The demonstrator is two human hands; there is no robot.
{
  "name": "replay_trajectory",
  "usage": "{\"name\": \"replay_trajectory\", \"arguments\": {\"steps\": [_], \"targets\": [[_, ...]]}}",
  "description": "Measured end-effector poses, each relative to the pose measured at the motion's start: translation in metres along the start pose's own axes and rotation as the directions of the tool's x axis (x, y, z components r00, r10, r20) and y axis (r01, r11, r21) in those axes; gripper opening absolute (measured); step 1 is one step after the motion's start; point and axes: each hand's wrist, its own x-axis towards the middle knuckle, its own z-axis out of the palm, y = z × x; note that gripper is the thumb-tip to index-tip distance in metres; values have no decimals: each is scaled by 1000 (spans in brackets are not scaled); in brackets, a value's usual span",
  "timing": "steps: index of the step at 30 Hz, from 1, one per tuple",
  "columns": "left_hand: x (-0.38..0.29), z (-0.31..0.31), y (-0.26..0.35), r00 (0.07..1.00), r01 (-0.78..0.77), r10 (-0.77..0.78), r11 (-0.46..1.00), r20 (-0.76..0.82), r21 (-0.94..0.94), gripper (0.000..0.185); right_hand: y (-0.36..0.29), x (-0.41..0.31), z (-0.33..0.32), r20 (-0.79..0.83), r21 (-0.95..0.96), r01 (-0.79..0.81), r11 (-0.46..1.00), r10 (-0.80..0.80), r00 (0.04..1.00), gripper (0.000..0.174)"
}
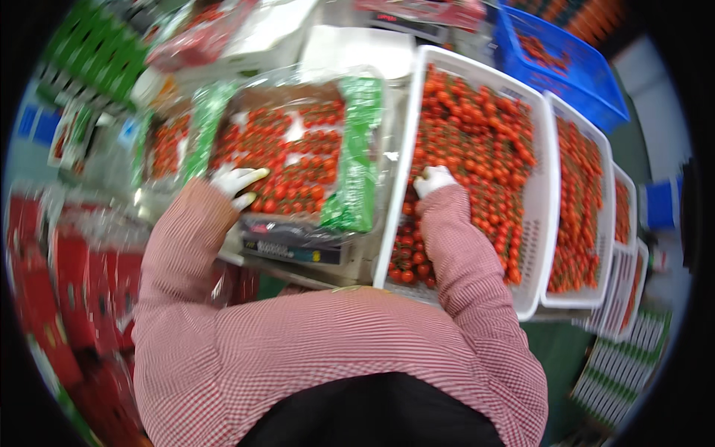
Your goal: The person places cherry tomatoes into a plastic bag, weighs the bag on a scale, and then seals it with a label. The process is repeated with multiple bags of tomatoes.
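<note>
My left hand (240,186), in a white glove with yellowish fingertips, rests at the near left of a cardboard box lined with clear and green plastic film (357,151). Its fingers are apart over the vine cherry tomatoes (296,187) packed in that box; nothing shows in them. My right hand (433,180), also gloved in white, reaches into a white plastic crate (539,234) heaped with cherry tomatoes on the vine (475,145). Its fingers are bent down at the tomatoes by the crate's left side, and what they grip is hidden.
More white crates of tomatoes (578,207) stand to the right, with a blue crate (575,72) behind them. A smaller lined box of tomatoes (170,145) lies at left. White foam sheets (357,50) are at the back. Red packaging (72,279) is stacked at lower left.
</note>
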Motion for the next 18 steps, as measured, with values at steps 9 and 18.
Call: {"name": "replay_trajectory", "arguments": {"steps": [9, 18], "targets": [[-4, -9, 9, 986, 90, -88, 996, 141, -11, 52, 24, -24, -20, -179, 665, 88, 742, 44, 983, 26], [-11, -1, -13, 988, -150, 151, 986, -17, 67, 42, -141, -94, -24, -195, 975, 222, -14, -532, 824, 36]]}}
